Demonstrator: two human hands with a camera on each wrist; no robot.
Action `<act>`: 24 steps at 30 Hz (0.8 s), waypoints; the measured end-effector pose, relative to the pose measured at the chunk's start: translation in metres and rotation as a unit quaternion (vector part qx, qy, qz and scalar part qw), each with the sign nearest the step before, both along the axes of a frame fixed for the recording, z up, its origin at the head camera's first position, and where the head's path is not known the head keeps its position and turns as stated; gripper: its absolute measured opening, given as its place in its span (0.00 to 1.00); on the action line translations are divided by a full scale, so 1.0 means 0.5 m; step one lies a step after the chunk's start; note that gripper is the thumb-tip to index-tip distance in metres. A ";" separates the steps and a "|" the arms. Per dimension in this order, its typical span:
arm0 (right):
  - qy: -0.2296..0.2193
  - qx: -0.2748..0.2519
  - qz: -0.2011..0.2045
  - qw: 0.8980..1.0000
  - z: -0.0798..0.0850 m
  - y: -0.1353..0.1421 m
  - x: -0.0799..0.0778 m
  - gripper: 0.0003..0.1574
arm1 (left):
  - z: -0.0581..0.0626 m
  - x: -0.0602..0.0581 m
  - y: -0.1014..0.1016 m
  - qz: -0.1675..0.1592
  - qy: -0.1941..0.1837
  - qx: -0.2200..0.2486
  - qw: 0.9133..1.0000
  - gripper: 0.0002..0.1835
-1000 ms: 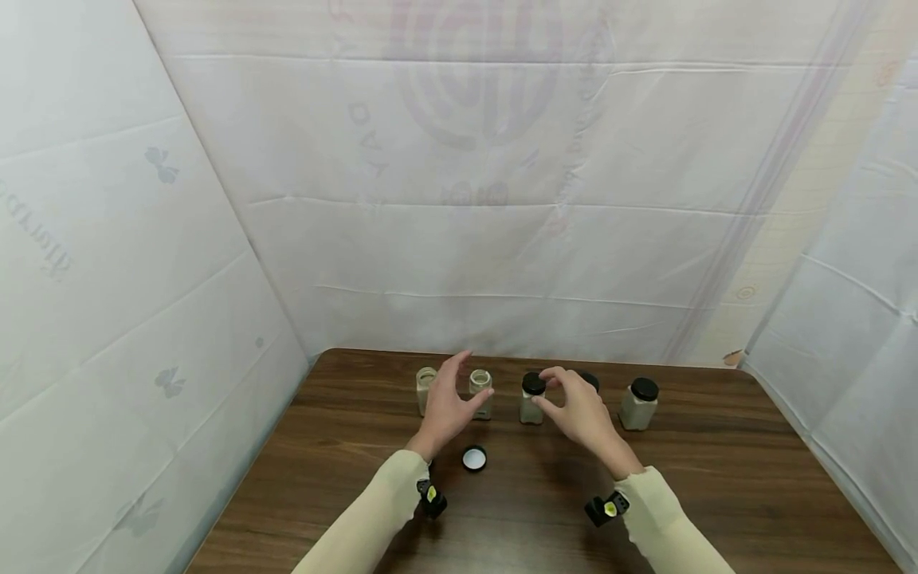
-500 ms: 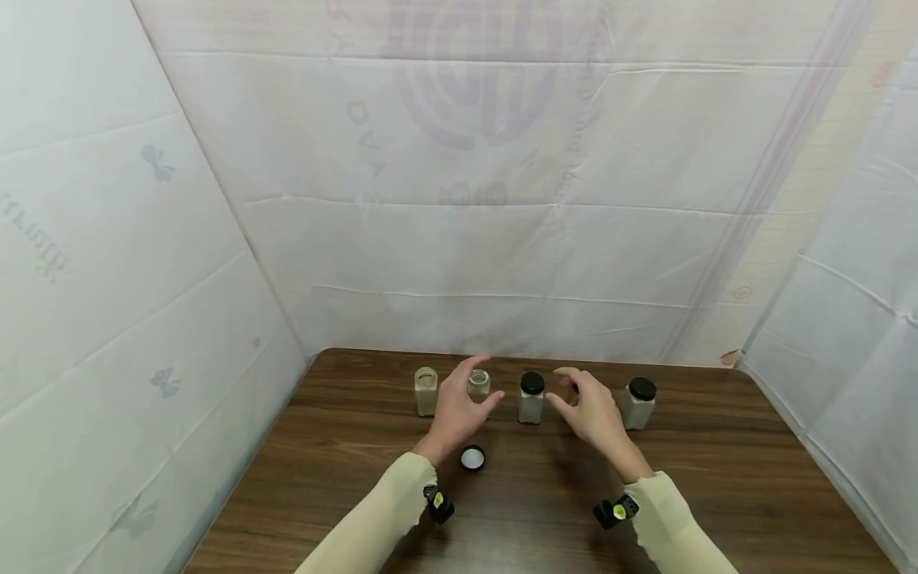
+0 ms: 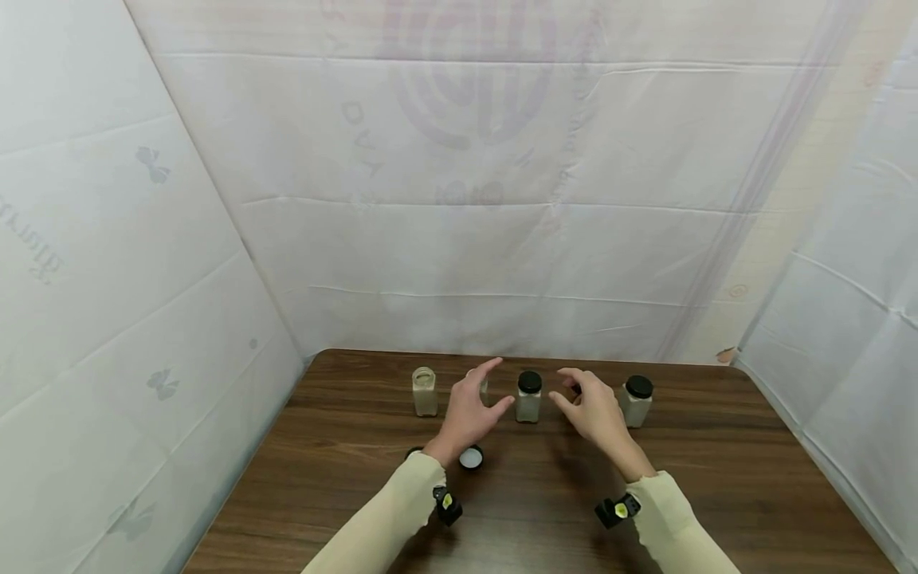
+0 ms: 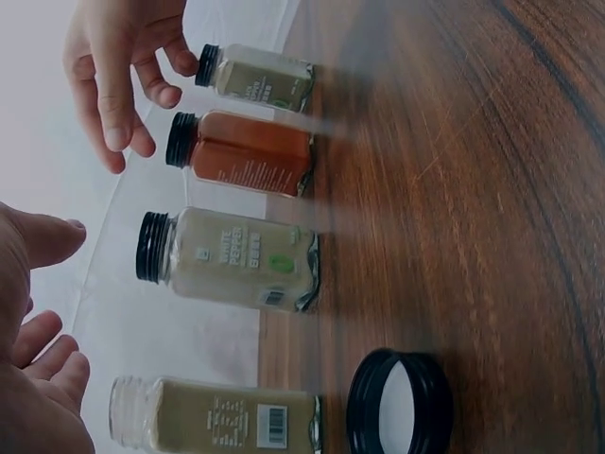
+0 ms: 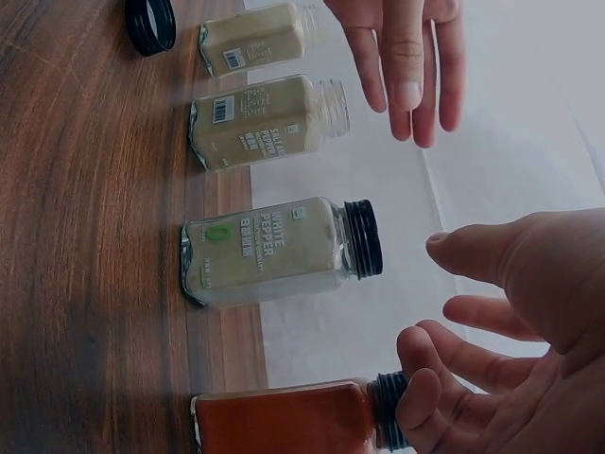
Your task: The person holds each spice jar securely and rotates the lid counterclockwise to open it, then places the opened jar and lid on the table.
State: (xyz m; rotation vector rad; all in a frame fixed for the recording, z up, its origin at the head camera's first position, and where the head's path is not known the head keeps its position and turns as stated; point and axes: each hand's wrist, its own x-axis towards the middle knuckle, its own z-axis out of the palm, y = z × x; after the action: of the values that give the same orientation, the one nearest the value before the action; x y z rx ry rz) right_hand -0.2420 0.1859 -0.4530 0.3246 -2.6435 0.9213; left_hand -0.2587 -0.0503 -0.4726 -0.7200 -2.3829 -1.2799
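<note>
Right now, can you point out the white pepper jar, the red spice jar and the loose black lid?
white pepper jar [image 5: 269, 248], right wrist view, on its label.
red spice jar [image 4: 248, 153], left wrist view, on its glass body.
loose black lid [image 4: 397, 405], left wrist view, on its white inner liner.

Label on capped jar [image 5: 274, 253] read "WHITE PEPPER", with smaller print below illegible. Same words legible on that jar in left wrist view. Barcode printed on uncapped jar [image 5: 255, 120]; label text beside it too small to make out. Faint mirrored lettering on backdrop sheet [image 3: 29, 247], not decipherable.
</note>
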 end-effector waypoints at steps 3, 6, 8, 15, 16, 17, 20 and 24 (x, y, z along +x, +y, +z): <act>-0.008 -0.003 0.000 1.000 0.002 0.002 0.000 0.27 | -0.004 -0.002 0.007 -0.010 -0.022 -0.014 1.000 0.37; -0.019 -0.002 -0.003 1.000 0.003 0.003 0.000 0.28 | -0.009 -0.002 0.014 -0.022 -0.049 -0.028 0.998 0.41; -0.025 -0.002 -0.004 1.000 0.003 0.004 0.000 0.29 | -0.012 -0.002 0.017 -0.027 -0.071 -0.036 0.996 0.43; -0.027 0.004 -0.006 1.000 0.003 0.000 -0.003 0.30 | -0.020 -0.004 0.027 -0.039 -0.105 -0.043 0.993 0.44; -0.027 0.005 -0.006 1.000 0.002 0.000 -0.004 0.30 | -0.022 -0.004 0.029 -0.043 -0.111 -0.041 0.992 0.44; -0.028 0.006 -0.006 1.000 0.002 -0.001 -0.004 0.30 | -0.023 -0.005 0.031 -0.045 -0.117 -0.041 0.991 0.44; -0.032 0.009 -0.007 0.999 0.001 -0.003 -0.007 0.31 | -0.031 -0.007 0.037 -0.049 -0.144 -0.042 0.988 0.44; -0.039 0.016 -0.005 0.999 0.001 -0.005 -0.010 0.31 | -0.039 -0.008 0.044 -0.045 -0.166 -0.052 0.984 0.44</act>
State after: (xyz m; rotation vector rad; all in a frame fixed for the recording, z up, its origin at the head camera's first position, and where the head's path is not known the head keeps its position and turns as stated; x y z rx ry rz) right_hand -0.2473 0.1834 -0.4526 0.2871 -2.7296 0.9076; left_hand -0.2627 -0.0282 -0.4922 -0.6975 -2.7273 -1.4163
